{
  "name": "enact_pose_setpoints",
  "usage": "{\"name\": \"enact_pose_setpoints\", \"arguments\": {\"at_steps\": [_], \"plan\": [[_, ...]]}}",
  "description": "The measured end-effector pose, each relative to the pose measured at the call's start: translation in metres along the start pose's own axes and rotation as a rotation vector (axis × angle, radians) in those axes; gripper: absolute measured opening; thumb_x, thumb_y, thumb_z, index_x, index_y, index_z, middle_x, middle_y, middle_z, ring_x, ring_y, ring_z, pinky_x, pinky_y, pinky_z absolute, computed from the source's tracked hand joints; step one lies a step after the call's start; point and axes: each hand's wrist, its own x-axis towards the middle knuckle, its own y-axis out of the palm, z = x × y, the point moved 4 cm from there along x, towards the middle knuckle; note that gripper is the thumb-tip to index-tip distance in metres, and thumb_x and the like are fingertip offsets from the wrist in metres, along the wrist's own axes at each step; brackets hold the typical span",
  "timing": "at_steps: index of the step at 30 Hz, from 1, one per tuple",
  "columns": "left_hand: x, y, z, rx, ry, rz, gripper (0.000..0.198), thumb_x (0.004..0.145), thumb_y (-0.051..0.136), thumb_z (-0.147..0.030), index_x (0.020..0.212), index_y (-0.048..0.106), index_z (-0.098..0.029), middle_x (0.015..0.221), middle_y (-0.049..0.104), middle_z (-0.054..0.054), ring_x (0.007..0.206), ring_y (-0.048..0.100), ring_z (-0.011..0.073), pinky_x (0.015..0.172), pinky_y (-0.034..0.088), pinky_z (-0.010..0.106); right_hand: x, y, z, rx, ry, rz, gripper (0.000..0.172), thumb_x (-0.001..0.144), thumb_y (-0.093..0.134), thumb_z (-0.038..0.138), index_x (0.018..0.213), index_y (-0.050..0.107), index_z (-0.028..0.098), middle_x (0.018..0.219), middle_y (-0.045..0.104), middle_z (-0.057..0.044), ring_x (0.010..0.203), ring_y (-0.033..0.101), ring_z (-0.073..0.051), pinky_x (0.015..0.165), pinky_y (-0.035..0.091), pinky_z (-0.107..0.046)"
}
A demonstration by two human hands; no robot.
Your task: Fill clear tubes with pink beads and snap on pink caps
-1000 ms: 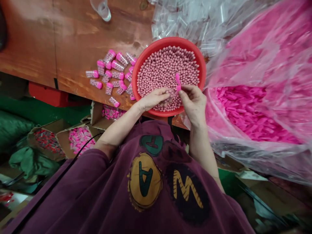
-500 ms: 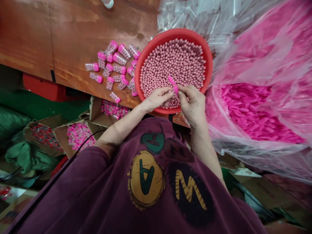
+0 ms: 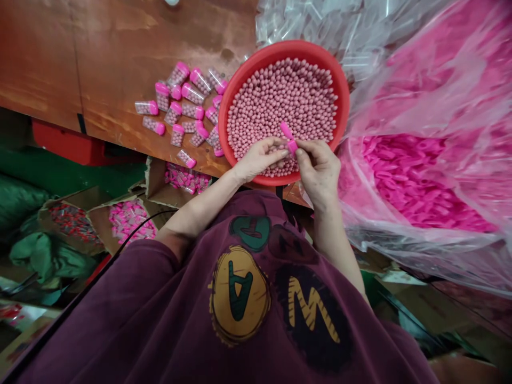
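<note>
Over the near side of a red basin point(image 3: 344, 98) full of pink beads point(image 3: 284, 96), my two hands meet. Between them is a bright pink flip cap point(image 3: 293, 146) with its lid standing up. My left hand point(image 3: 258, 160) is closed around a small clear bottle, mostly hidden by the fingers, at the cap's left side. Thumb and fingers of my right hand point(image 3: 321, 173) pinch the cap from the right. Left of the basin lie several bead-filled clear bottles point(image 3: 192, 111) with pink caps.
An open plastic bag of pink caps point(image 3: 428, 181) stands at the right. Empty clear bottles point(image 3: 320, 24) pile up behind the basin. Below the wooden table point(image 3: 132, 48), cardboard boxes hold pink pieces point(image 3: 134, 220) and red-and-grey pieces point(image 3: 74, 221). A black cable point(image 3: 138, 234) crosses my left side.
Both hands and the pink cap have shifted slightly right over the basin, still gripping. The view has moved a little; the bottles on the table lie as before.
</note>
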Motion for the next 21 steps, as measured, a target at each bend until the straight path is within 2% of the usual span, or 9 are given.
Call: {"name": "enact_pose_setpoints", "arguments": {"at_steps": [5,11,13,16,21], "plan": [[-0.001,0.005,0.005,0.006,0.021,-0.031,0.025,0.107,0.091,-0.036,0.115,0.072,-0.022,0.097,0.073,-0.003,0.081,0.069,0.0101,0.084,0.059,0.025,-0.004,0.002,0.001,-0.053,0.044,0.015,0.034,0.118,0.07,0.057,0.123,0.089,0.029,0.111,0.086,-0.007,0.106,0.082,-0.028,0.103,0.071,-0.05],[-0.006,0.016,-0.024,0.181,0.217,-0.091,0.011,0.107,0.081,-0.015,0.106,0.071,-0.021,0.103,0.073,0.001,0.1,0.068,0.016,0.099,0.057,0.028,-0.003,0.005,0.015,-0.05,0.066,-0.001,0.033,0.119,0.065,0.054,0.127,0.088,0.031,0.122,0.086,-0.011,0.119,0.083,-0.034,0.113,0.07,-0.06],[-0.008,0.017,-0.03,0.191,0.229,-0.11,0.012,0.107,0.079,-0.013,0.104,0.07,-0.021,0.102,0.073,0.002,0.102,0.067,0.0173,0.101,0.057,0.03,-0.002,0.006,0.018,-0.057,0.073,-0.011,0.034,0.119,0.065,0.056,0.127,0.088,0.032,0.122,0.086,-0.01,0.12,0.082,-0.034,0.113,0.07,-0.061],[-0.009,0.016,-0.026,0.119,0.149,-0.114,0.015,0.108,0.081,-0.016,0.103,0.068,-0.022,0.099,0.071,0.0,0.097,0.067,0.0161,0.097,0.057,0.03,-0.002,0.008,0.02,-0.047,0.073,-0.002,0.033,0.117,0.067,0.055,0.125,0.089,0.032,0.116,0.085,-0.009,0.115,0.082,-0.033,0.109,0.071,-0.059],[-0.014,0.012,-0.006,-0.046,-0.066,-0.092,0.014,0.113,0.082,-0.024,0.106,0.07,-0.023,0.08,0.065,-0.004,0.068,0.055,0.0106,0.069,0.047,0.029,-0.007,0.008,0.016,-0.034,0.069,0.068,0.027,0.113,0.071,0.048,0.118,0.091,0.03,0.111,0.085,-0.009,0.107,0.082,-0.031,0.103,0.072,-0.055]]}}
